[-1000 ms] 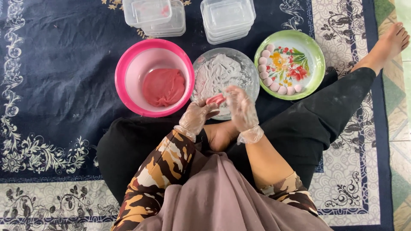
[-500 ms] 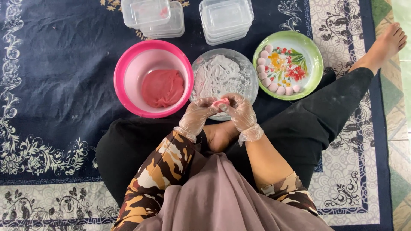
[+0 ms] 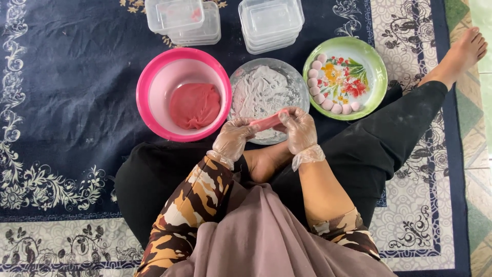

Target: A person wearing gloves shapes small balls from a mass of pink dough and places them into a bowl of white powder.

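Pink dough strip sits pinched between your gloved left hand and right hand, held just over the floured dish beyond your fingers so crumbs fall there; the pink bowl sits left, within reach.

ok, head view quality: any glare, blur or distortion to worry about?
Head view: soft, even light with weak shadows; mild sheen on the clear tubs and on the gloved left hand and right hand; the pink dough strip between them is slightly soft; pink bowl and green plate sharp; no obvious distortion.
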